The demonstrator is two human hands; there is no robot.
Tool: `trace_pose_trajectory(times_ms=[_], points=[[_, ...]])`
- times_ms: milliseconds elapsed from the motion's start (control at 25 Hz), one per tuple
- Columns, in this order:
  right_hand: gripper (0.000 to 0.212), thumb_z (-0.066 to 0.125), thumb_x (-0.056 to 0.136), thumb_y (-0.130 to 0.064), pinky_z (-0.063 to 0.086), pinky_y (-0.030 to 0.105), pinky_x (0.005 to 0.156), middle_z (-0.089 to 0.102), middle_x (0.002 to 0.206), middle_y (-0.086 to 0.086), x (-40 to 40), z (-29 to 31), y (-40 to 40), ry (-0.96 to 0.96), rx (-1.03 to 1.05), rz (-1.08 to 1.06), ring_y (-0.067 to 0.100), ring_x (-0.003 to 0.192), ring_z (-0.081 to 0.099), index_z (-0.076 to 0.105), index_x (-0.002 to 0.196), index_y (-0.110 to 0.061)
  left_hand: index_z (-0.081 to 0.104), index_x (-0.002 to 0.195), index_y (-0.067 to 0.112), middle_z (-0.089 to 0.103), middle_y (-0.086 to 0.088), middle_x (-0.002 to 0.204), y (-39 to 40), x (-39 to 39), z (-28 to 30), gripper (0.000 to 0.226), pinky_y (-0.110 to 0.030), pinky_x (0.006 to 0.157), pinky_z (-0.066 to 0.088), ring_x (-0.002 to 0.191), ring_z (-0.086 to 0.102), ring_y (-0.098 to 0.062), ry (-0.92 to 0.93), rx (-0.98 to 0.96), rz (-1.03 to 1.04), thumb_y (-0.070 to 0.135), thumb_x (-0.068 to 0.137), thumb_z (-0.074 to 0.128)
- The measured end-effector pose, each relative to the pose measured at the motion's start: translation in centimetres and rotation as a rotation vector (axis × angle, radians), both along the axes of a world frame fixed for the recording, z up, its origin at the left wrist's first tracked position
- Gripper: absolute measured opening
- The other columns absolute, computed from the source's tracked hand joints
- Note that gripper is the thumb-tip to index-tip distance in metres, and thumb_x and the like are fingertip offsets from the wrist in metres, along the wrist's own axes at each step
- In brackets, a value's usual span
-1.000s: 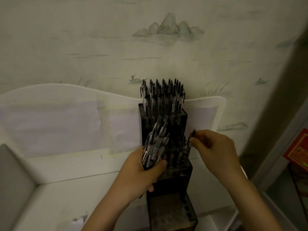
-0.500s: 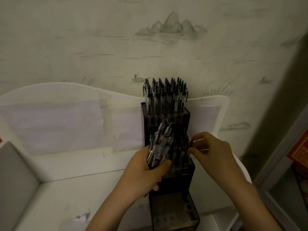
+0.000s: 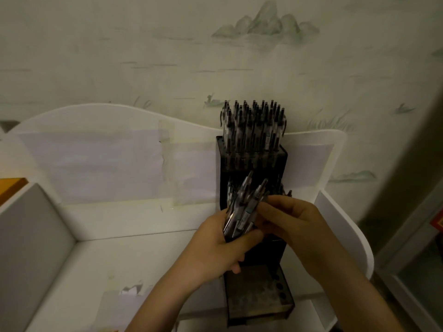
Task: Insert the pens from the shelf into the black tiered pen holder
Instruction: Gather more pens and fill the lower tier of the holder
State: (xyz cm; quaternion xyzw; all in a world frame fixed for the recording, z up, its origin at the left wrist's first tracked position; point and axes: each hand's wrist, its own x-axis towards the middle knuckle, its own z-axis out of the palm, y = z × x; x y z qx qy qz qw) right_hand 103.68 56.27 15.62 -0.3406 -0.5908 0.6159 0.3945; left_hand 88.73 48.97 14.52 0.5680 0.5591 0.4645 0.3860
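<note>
While gripping a bundle of pens, left hand sits closed around them in front of holder middle tier, pens angled up and right. Right hand just beside, fingertips pinched at the bundle's right edge (on one pen or merely touching, cannot tell). Both hands overlapping middle tier, pen tops there mostly hidden, a few dark tips poking out past the right hand. Top tier packed full with upright pens, clickers up. Bottom tier nearest the camera, no pens in it, a row of round holes visible along its right side. Holder standing on white shelf, back against the curved white backboard. Pale paper sheets taped to backboard, left of holder. Grey divider panel at far left. Wall behind, with faint mountain print.
</note>
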Motion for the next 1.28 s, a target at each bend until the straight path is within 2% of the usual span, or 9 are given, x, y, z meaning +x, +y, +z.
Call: trace_pose_trajectory(times_ms=[80,160,280,440,640,800,960,1160,1280], points=[[0.023,0.065,0.08,-0.018,0.057,0.024,0.066,0.075,0.088,0.01,-0.1,0.0,-0.1,0.064,-0.027,-0.026,0.024,0.081,0.072,0.072,0.098,-0.006,0.061,0.1,0.025,0.061,0.006,0.056,-0.4,-0.6,-0.4,0.011,-0.022,0.044,0.047,0.043,0.056,-0.008,-0.007,-0.004,0.023,0.028,0.09,0.063],[0.026,0.067,0.074,-0.021,0.058,0.024,0.067,0.075,0.087,0.009,-0.1,0.4,0.1,0.144,-0.022,-0.11,0.022,0.079,0.073,0.071,0.095,-0.006,0.059,0.092,0.023,0.058,-0.001,0.055,-1.0,-1.4,-0.8,0.016,-0.025,0.042,0.045,0.039,0.053,-0.014,-0.006,-0.025,0.057,0.038,0.091,0.058],[0.023,0.074,0.068,-0.019,0.057,0.023,0.062,0.075,0.075,0.009,0.2,0.9,-0.2,0.178,0.127,-0.256,0.021,0.066,0.072,0.07,0.085,-0.003,0.056,0.085,0.015,0.052,-0.007,0.054,-1.8,-2.5,-1.8,0.024,-0.025,0.041,0.041,0.035,0.046,-0.015,-0.007,-0.027,0.12,0.038,0.093,0.054],[0.01,0.078,0.073,-0.014,0.057,0.02,0.066,0.074,0.071,-0.003,0.0,-1.5,-1.6,-0.062,0.44,-0.26,0.013,0.066,0.072,0.074,0.082,-0.011,0.049,0.079,0.014,0.05,-0.005,0.053,-2.4,-3.4,-2.8,0.027,-0.025,0.042,0.041,0.036,0.045,-0.014,-0.009,-0.022,0.165,0.035,0.095,0.053],[0.007,0.076,0.077,-0.018,0.054,0.011,0.069,0.073,0.07,-0.013,-0.8,-7.7,-2.0,-0.262,0.515,-0.235,-0.002,0.069,0.069,0.076,0.084,-0.017,0.048,0.074,0.019,0.051,-0.003,0.052,-3.4,-4.0,-3.9,0.028,-0.025,0.044,0.043,0.037,0.047,-0.014,0.008,-0.043,0.2,0.037,0.094,0.054],[0.006,0.076,0.078,-0.017,0.05,0.006,0.067,0.07,0.071,-0.014,-1.7,-11.6,-1.8,-0.342,0.664,-0.291,-0.005,0.069,0.067,0.074,0.083,-0.018,0.048,0.073,0.021,0.05,-0.003,0.052,-3.6,-4.3,-4.2,0.027,-0.023,0.043,0.041,0.037,0.046,-0.014,-0.003,-0.054,0.214,0.037,0.094,0.054],[0.005,0.076,0.079,-0.017,0.049,0.005,0.067,0.07,0.071,-0.013,-2.3,-13.9,-1.3,-0.374,0.666,-0.292,-0.003,0.069,0.066,0.074,0.083,-0.018,0.048,0.076,0.017,0.05,-0.003,0.053,-3.7,-4.5,-4.6,0.028,-0.023,0.042,0.041,0.037,0.046,-0.014,-0.007,-0.062,0.213,0.038,0.093,0.055],[0.006,0.078,0.079,-0.023,0.045,0.002,0.063,0.065,0.068,-0.019,-2.9,-16.6,-1.5,-0.486,0.61,-0.277,-0.004,0.073,0.064,0.072,0.081,-0.022,0.048,0.075,0.017,0.05,0.0,0.051,-3.8,-4.7,-5.1,0.03,-0.026,0.045,0.046,0.038,0.048,-0.015,0.007,-0.072,0.195,0.039,0.094,0.053],[0.006,0.077,0.08,-0.02,0.045,0.002,0.064,0.067,0.069,-0.014,-3.3,-16.7,-1.1,-0.486,0.567,-0.27,-0.005,0.076,0.063,0.071,0.081,-0.018,0.048,0.075,0.018,0.05,0.001,0.051,-3.7,-4.7,-5.3,0.028,-0.026,0.046,0.047,0.04,0.049,-0.016,0.018,-0.071,0.185,0.038,0.094,0.053]])
